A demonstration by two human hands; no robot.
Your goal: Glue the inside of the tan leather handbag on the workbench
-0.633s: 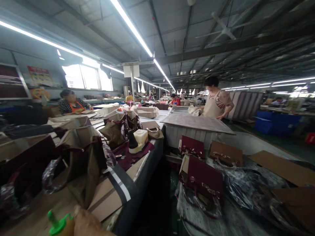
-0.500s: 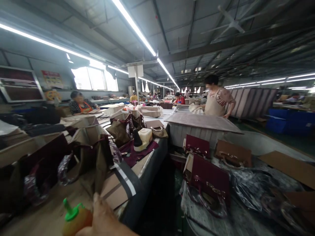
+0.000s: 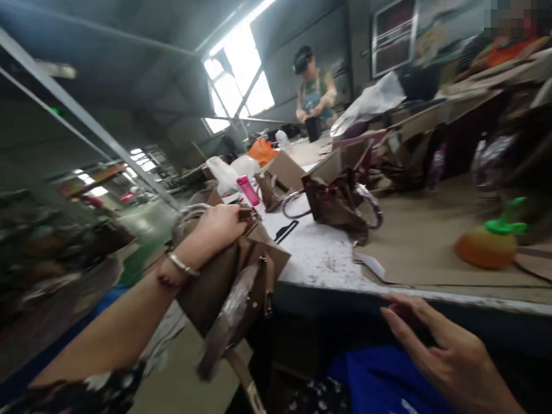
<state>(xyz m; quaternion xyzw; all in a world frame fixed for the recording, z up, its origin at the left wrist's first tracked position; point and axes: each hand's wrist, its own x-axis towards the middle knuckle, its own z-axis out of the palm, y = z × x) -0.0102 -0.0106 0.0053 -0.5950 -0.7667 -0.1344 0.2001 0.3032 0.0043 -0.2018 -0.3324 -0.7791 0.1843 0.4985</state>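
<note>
My left hand (image 3: 221,227) is closed over the top edge of a brown handbag (image 3: 207,290). The bag hangs tilted beside the table's near edge, and one of its handles is wrapped in clear plastic. My fingertips are partly hidden behind the bag's top. Just off the table edge on the right, my right hand (image 3: 444,342) is held with its fingers stretched out and nothing in them. Beyond it, an orange squeeze bottle (image 3: 485,251) with a green cap stands on brown board. A brown and maroon handbag (image 3: 334,198) with plastic-wrapped handles sits farther back on the table.
More unfinished bags (image 3: 405,146) line the table's right side. A pink bottle (image 3: 248,191) and white plastic bags (image 3: 224,175) stand toward the back left. A co-worker (image 3: 317,92) works at the far end. Blue cloth (image 3: 383,382) covers my lap.
My view has swung left. My right hand, earlier at the orange bottle, is now apart from it. My left hand has come into view, holding the brown handbag.
</note>
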